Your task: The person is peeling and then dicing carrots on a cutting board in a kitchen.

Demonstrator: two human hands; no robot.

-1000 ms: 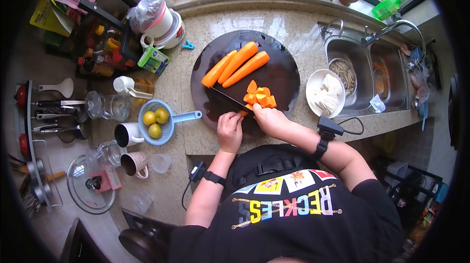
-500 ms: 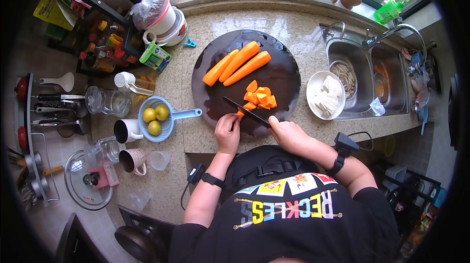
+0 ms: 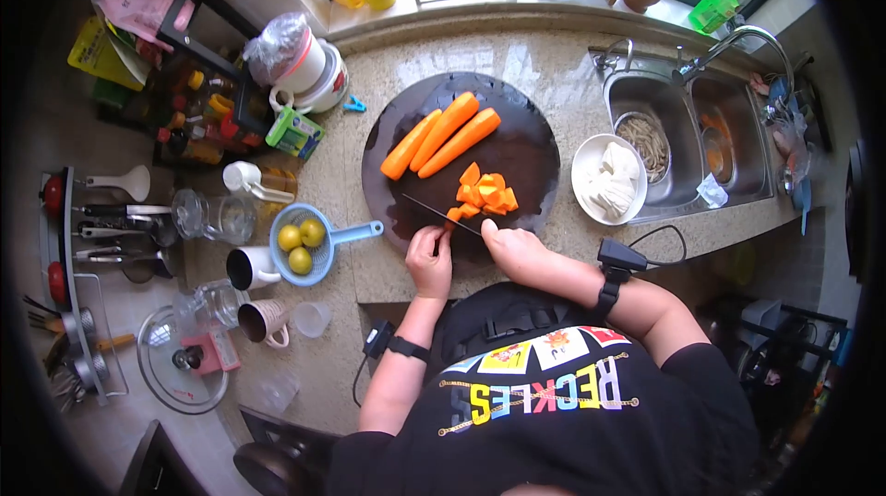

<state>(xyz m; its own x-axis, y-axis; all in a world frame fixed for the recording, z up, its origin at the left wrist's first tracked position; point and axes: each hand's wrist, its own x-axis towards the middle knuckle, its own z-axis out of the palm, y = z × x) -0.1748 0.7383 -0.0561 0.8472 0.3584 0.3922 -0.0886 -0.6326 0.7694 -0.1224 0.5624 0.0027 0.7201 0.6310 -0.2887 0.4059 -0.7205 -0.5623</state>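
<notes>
My right hand is closed round the handle of a kitchen knife, whose thin dark blade points to the upper left across a round dark cutting board. A small carrot end is pinched in the fingers of my left hand, right against the blade's near side. Just beyond the blade lies a heap of cut carrot chunks. Three whole peeled carrots rest side by side farther back on the board. My fingers partly hide the carrot end.
Right of the board stands a white bowl of pale white pieces, beside a double sink. To the left, a blue strainer holds three round yellow-green fruits, its handle reaching toward the board. Mugs and jars stand farther left.
The whole view has shifted slightly. The knife blade looks more edge-on, and its handle with my right hand has come closer to my left hand. My left hand still pinches the carrot end.
</notes>
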